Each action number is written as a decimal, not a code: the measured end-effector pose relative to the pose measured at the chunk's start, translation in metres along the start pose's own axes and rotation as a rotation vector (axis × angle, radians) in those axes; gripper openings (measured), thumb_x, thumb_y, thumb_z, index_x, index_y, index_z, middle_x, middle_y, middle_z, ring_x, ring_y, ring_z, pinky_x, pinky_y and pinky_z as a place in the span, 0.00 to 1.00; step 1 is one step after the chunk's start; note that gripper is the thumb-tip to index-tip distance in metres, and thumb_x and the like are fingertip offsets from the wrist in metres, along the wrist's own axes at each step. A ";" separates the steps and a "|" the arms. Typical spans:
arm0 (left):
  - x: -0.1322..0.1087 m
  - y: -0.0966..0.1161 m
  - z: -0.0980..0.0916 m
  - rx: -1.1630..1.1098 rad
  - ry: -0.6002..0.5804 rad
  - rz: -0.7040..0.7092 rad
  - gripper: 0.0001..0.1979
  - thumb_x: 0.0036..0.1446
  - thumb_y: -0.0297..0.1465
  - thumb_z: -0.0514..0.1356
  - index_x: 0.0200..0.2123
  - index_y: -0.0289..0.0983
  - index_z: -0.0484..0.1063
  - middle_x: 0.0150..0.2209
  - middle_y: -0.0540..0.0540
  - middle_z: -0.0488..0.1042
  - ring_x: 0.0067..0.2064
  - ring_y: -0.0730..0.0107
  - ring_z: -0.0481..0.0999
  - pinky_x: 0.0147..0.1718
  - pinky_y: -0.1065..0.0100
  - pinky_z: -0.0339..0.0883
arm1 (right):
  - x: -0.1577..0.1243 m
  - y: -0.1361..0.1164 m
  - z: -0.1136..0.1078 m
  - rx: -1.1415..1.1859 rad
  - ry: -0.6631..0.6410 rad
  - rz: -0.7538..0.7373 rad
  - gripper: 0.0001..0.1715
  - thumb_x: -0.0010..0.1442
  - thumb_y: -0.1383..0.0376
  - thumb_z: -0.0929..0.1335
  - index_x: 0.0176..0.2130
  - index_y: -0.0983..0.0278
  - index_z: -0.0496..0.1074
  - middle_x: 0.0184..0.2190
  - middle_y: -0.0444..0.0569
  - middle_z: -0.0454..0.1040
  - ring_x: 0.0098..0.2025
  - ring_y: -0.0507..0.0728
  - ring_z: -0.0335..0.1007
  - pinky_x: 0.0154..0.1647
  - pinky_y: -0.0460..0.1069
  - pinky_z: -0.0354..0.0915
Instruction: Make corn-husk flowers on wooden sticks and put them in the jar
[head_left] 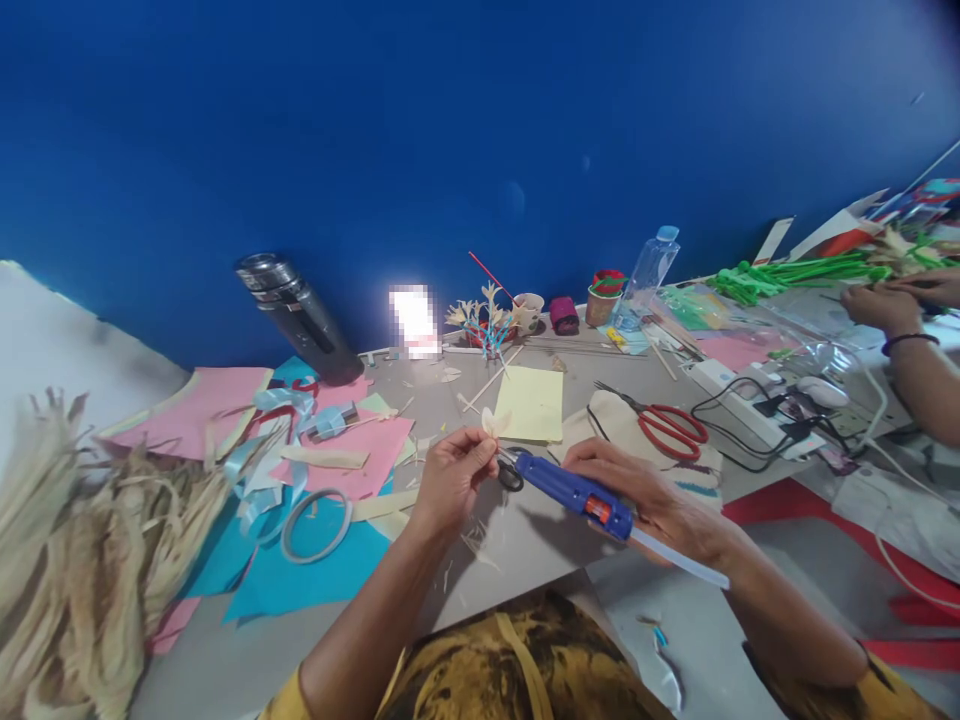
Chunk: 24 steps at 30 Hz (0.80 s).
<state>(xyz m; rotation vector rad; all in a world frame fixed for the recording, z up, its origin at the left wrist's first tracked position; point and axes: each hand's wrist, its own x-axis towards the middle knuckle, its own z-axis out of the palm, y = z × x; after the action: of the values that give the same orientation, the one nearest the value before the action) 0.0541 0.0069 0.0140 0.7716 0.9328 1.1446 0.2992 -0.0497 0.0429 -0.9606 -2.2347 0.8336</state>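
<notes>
My right hand (645,495) grips the blue glue gun (577,497) above the worktop (525,545), its nozzle just beside my left hand (450,475), which pinches a pale husk petal (491,422). So close, hot glue could burn that hand, I think.

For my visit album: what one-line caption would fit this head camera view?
Left hand pinches a pale petal near the tip of a blue glue gun held by the right hand.
</notes>
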 end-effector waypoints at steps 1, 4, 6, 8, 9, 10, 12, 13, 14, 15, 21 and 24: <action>0.000 0.000 0.001 -0.005 -0.002 -0.003 0.14 0.39 0.33 0.74 0.25 0.34 0.73 0.25 0.51 0.74 0.23 0.78 0.69 0.27 0.71 0.64 | 0.000 0.000 0.001 0.000 -0.006 0.007 0.16 0.68 0.65 0.63 0.55 0.59 0.68 0.52 0.58 0.69 0.52 0.60 0.69 0.52 0.52 0.67; 0.000 -0.002 0.004 -0.011 -0.018 -0.015 0.13 0.40 0.32 0.73 0.25 0.34 0.74 0.25 0.50 0.75 0.24 0.78 0.69 0.27 0.72 0.64 | 0.000 0.008 0.004 -0.023 0.006 0.014 0.17 0.68 0.64 0.63 0.56 0.60 0.66 0.52 0.58 0.68 0.52 0.61 0.68 0.53 0.54 0.66; 0.000 -0.002 0.005 -0.009 -0.029 -0.023 0.12 0.40 0.32 0.73 0.25 0.34 0.74 0.25 0.49 0.75 0.23 0.78 0.69 0.26 0.72 0.64 | 0.000 0.013 0.006 -0.040 0.016 0.018 0.17 0.68 0.65 0.64 0.56 0.60 0.66 0.53 0.59 0.67 0.52 0.61 0.68 0.53 0.54 0.66; 0.001 -0.003 0.005 -0.013 -0.033 -0.031 0.12 0.40 0.32 0.73 0.24 0.34 0.74 0.26 0.49 0.75 0.23 0.78 0.69 0.26 0.73 0.63 | -0.001 0.016 0.006 -0.053 0.024 0.036 0.17 0.68 0.66 0.64 0.56 0.59 0.66 0.53 0.58 0.67 0.51 0.61 0.68 0.53 0.54 0.66; 0.002 -0.004 0.005 -0.016 -0.034 -0.033 0.12 0.40 0.32 0.74 0.24 0.34 0.74 0.26 0.49 0.75 0.23 0.78 0.69 0.26 0.73 0.64 | 0.000 0.017 0.006 -0.057 0.026 0.049 0.17 0.68 0.66 0.64 0.56 0.59 0.66 0.53 0.57 0.67 0.51 0.61 0.69 0.53 0.54 0.66; 0.002 -0.004 0.006 -0.020 -0.034 -0.035 0.12 0.40 0.32 0.74 0.24 0.34 0.74 0.25 0.49 0.75 0.23 0.78 0.69 0.26 0.73 0.64 | 0.000 0.016 0.006 -0.061 0.025 0.061 0.17 0.68 0.67 0.63 0.56 0.59 0.66 0.53 0.57 0.67 0.51 0.60 0.69 0.53 0.53 0.66; 0.004 -0.005 0.005 -0.024 -0.036 -0.040 0.12 0.40 0.32 0.74 0.24 0.33 0.75 0.25 0.49 0.75 0.23 0.78 0.69 0.25 0.73 0.64 | 0.001 0.016 0.006 -0.067 0.014 0.067 0.17 0.68 0.67 0.63 0.56 0.59 0.66 0.52 0.57 0.67 0.51 0.60 0.69 0.52 0.53 0.66; 0.005 -0.006 0.005 -0.024 -0.038 -0.043 0.12 0.40 0.32 0.74 0.24 0.33 0.75 0.25 0.49 0.75 0.23 0.78 0.69 0.25 0.73 0.64 | 0.001 0.017 0.006 -0.071 0.010 0.060 0.17 0.68 0.67 0.63 0.55 0.59 0.66 0.52 0.57 0.67 0.51 0.60 0.68 0.52 0.53 0.66; 0.005 -0.006 0.005 -0.024 -0.041 -0.046 0.12 0.40 0.32 0.74 0.25 0.33 0.75 0.25 0.49 0.75 0.23 0.78 0.69 0.25 0.73 0.64 | 0.002 0.017 0.006 -0.077 0.008 0.056 0.17 0.68 0.67 0.63 0.55 0.59 0.65 0.52 0.57 0.67 0.51 0.60 0.68 0.52 0.53 0.66; 0.006 -0.007 0.004 -0.025 -0.044 -0.047 0.12 0.40 0.32 0.74 0.25 0.33 0.76 0.25 0.49 0.75 0.23 0.78 0.69 0.25 0.73 0.64 | 0.003 0.018 0.006 -0.083 0.007 0.051 0.17 0.67 0.68 0.64 0.55 0.59 0.65 0.52 0.57 0.67 0.50 0.60 0.68 0.52 0.53 0.66; 0.009 -0.009 0.003 -0.037 -0.053 -0.049 0.12 0.40 0.32 0.74 0.24 0.33 0.76 0.24 0.49 0.74 0.23 0.78 0.69 0.26 0.73 0.63 | 0.005 0.023 0.007 -0.117 0.010 0.021 0.15 0.67 0.68 0.63 0.53 0.60 0.66 0.49 0.56 0.68 0.47 0.60 0.69 0.49 0.53 0.67; 0.010 -0.010 0.002 -0.031 -0.050 -0.044 0.12 0.40 0.31 0.74 0.25 0.33 0.76 0.25 0.48 0.75 0.23 0.78 0.69 0.26 0.73 0.63 | 0.004 0.023 0.007 -0.138 0.015 0.006 0.14 0.67 0.68 0.63 0.53 0.61 0.66 0.48 0.57 0.68 0.47 0.61 0.69 0.47 0.54 0.67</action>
<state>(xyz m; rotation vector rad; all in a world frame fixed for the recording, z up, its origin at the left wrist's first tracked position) 0.0616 0.0141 0.0039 0.7482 0.8844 1.0939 0.3021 -0.0358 0.0229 -1.0333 -2.3021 0.6792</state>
